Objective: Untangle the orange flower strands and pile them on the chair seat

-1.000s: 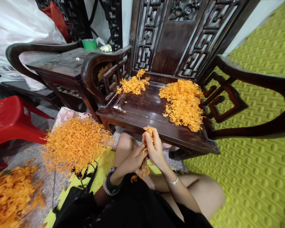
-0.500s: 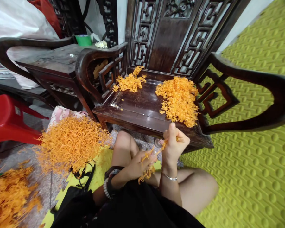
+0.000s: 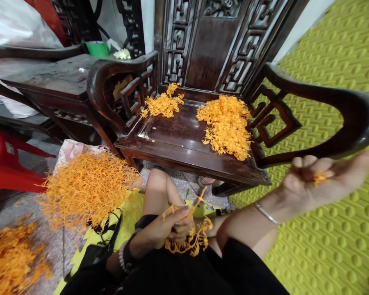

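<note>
Your left hand: fingers closed on a thin orange strand, knotted bits dangling over your lap. Your right hand: out past the chair's right arm, above the mat, thumb spread wide, other fingers curled on an orange scrap.

Risks, as I judge them: a hard tug could snap the strand, being thin; its hanging ends could tangle, being bunched. The scrap could drop to the mat if those fingers loosen. A knock to the seat could spill the big heap, lying close to the right edge.

Count: one strand, one scrap, four heaps. On the seat, two: the big heap, and the small heap at the back left corner. On the floor, two: the loose heap beside the red stool, and the dark heap nearer you. One stool.
</note>
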Motion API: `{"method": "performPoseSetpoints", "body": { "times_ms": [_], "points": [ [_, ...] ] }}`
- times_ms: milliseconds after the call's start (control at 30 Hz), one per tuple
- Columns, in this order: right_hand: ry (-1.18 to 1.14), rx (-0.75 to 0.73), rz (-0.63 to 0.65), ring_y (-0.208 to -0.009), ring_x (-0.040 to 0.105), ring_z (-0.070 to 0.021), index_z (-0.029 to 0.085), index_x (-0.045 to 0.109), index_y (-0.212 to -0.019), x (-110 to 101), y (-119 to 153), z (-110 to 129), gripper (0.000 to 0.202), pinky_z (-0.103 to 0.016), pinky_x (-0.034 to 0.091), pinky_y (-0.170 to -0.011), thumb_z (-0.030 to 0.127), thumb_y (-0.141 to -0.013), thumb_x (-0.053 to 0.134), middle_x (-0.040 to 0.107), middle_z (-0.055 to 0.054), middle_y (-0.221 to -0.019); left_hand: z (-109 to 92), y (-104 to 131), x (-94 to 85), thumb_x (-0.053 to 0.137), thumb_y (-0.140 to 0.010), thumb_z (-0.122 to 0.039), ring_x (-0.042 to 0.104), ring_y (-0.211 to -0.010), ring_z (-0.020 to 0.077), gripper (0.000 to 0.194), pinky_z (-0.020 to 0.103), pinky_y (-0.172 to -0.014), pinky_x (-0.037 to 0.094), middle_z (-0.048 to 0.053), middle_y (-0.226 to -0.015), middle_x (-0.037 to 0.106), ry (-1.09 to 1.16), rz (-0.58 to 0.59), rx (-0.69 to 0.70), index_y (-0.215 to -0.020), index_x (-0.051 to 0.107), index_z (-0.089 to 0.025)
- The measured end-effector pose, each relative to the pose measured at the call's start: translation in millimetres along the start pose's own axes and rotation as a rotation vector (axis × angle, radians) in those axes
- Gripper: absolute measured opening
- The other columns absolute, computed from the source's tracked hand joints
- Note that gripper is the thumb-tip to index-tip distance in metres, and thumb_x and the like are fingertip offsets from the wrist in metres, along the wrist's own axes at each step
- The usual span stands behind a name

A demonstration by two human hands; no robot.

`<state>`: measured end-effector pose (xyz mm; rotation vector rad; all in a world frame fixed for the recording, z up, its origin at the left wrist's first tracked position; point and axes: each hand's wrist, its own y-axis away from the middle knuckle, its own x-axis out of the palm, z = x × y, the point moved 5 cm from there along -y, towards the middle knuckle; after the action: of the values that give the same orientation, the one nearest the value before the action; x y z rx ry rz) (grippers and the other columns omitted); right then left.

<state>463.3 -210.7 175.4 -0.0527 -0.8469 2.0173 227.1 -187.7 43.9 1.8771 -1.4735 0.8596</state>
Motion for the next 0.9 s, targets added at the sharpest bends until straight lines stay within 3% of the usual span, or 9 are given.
{"method": "performPoseSetpoints", "body": {
  "times_ms": [100,200,333,433,567,633,700,800,900],
  "points": [
    [0.128,-0.015,0.017,-0.038,0.027,-0.0098,0.026,0.038,-0.052,-1.2,-34.9,-20.3,0.052,-0.030,0.026,-0.041,0.062,-0.087,0.049,0.023,0.004,-0.046,-8.2,2.2,-12.1,0.050,-0.091,-0.047,0.010,-0.033,0.0013,0.044,0.016,-0.035,0.011,-0.011,-0.047,0.022,0.064,-0.041,0.050,-0.062,0.034,-0.018],
    [0.584,0.042,0.258,-0.041,0.031,-0.0124,0.026,0.037,-0.048,24.3,-63.4,-73.6,0.062,-0.030,0.025,-0.042,0.070,-0.089,0.030,0.033,0.000,-0.046,-24.0,-7.5,-12.3,0.050,-0.092,-0.043,0.012,-0.033,0.0009,0.038,0.014,-0.034,0.013,-0.010,-0.050,0.026,0.159,-0.011,0.139,-0.066,0.039,-0.017],
    [0.712,-0.030,0.321,-0.052,0.042,-0.0160,0.026,0.038,-0.047,30.5,-97.4,-143.4,0.056,-0.031,0.035,-0.054,0.067,-0.084,0.047,0.028,0.002,-0.046,-46.2,-20.5,-8.6,0.050,-0.091,-0.041,0.023,-0.034,0.0010,0.033,0.013,-0.035,0.022,-0.006,-0.058,0.038,0.236,-0.006,0.272,-0.071,0.045,-0.016],
    [0.688,-0.101,0.372,-0.069,0.049,-0.0196,0.026,0.046,-0.055,20.0,-103.7,-171.3,0.043,-0.034,0.040,-0.068,0.059,-0.074,0.066,0.037,0.001,-0.052,-56.6,-26.7,-11.7,0.047,-0.091,-0.046,0.035,-0.039,0.0034,0.033,0.015,-0.038,0.032,-0.003,-0.063,0.043,0.264,-0.094,0.300,-0.076,0.049,-0.016],
    [0.625,-0.228,0.261,-0.102,0.045,-0.0283,0.022,0.063,-0.085,4.6,-90.0,-160.3,0.034,-0.041,0.036,-0.090,0.044,-0.066,0.080,0.056,-0.012,-0.104,-73.2,-35.9,-17.3,0.043,-0.093,-0.048,0.056,-0.062,0.0108,0.035,0.022,-0.059,0.050,0.002,-0.072,0.052,0.369,-0.185,0.338,-0.082,0.054,-0.016],
    [0.581,-0.308,0.196,-0.113,0.040,-0.0313,0.025,0.064,-0.099,5.4,-75.9,-137.5,0.031,-0.043,0.033,-0.097,0.038,-0.074,0.076,0.051,-0.011,-0.125,-85.5,-40.0,-19.1,0.041,-0.094,-0.046,0.060,-0.075,0.0141,0.035,0.026,-0.071,0.052,0.004,-0.075,0.054,0.417,-0.204,0.404,-0.081,0.055,-0.017],
    [0.505,-0.345,0.222,-0.113,0.044,-0.0308,0.028,0.064,-0.102,15.0,-54.9,-111.0,0.018,-0.045,0.033,-0.099,0.034,-0.085,0.065,0.055,-0.008,-0.123,-96.9,-42.6,-20.6,0.037,-0.096,-0.044,0.060,-0.076,0.0135,0.035,0.025,-0.071,0.051,0.003,-0.072,0.054,0.451,-0.221,0.470,-0.080,0.056,-0.019],
    [0.401,-0.278,0.496,-0.091,0.060,-0.0248,0.024,0.064,-0.102,43.9,-7.9,-79.7,0.016,-0.046,0.047,-0.085,0.031,-0.091,0.056,0.064,-0.005,-0.097,-107.6,-42.7,-23.7,0.033,-0.098,-0.041,0.049,-0.058,0.0099,0.038,0.019,-0.057,0.045,-0.001,-0.059,0.044,0.442,-0.275,0.548,-0.077,0.056,-0.020],
    [0.399,-0.231,1.010,-0.100,0.064,-0.0234,0.026,0.056,-0.127,75.5,56.3,-68.1,0.042,-0.042,0.053,-0.086,0.029,-0.086,0.063,0.062,-0.007,-0.121,-109.6,-39.6,-29.4,0.038,-0.097,-0.035,0.026,-0.042,0.0073,0.037,0.016,-0.042,0.028,-0.005,-0.049,0.029,0.335,-0.382,0.603,-0.066,0.050,-0.019]
  ]
}}
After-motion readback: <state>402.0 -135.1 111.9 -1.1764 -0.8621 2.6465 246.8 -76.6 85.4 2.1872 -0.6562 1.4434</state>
